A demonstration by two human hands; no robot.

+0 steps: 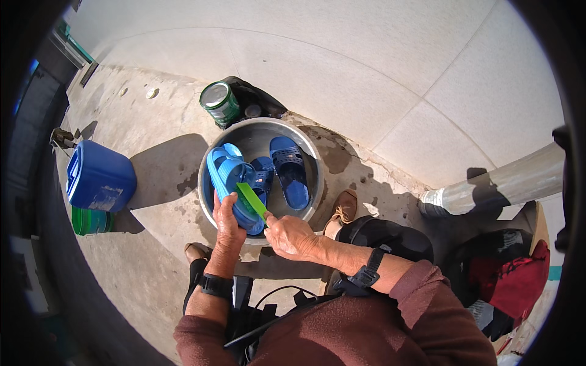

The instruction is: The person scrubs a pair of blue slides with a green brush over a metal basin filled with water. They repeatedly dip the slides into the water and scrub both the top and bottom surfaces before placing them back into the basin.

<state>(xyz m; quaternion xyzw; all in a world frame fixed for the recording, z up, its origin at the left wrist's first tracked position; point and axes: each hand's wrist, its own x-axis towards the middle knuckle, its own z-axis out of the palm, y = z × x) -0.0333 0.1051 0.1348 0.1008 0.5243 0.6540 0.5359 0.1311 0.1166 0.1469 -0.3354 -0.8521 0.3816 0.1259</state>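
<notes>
In my left hand (226, 224) I hold a light-blue slipper (221, 176) by its side, tilted over a round metal basin (316, 153). My right hand (291, 237) grips the handle of a green scrubbing brush (250, 199). The brush's bristles rest against the slipper's heel end. A dark-blue slipper (289, 174) lies toward the basin's right side. Another dark-blue slipper (262, 171) sits partly hidden behind the brush and the light-blue slipper. Part of a further light-blue slipper (232, 149) shows behind the held one.
A green can (219, 103) stands behind the basin beside a black plastic bag (258, 98). Left, a blue jerrycan (103, 176) stands near a green container (91, 221). A pale wall (320, 59) rises beyond. A grey pipe (503, 183) and red and dark cloth (508, 279) are right.
</notes>
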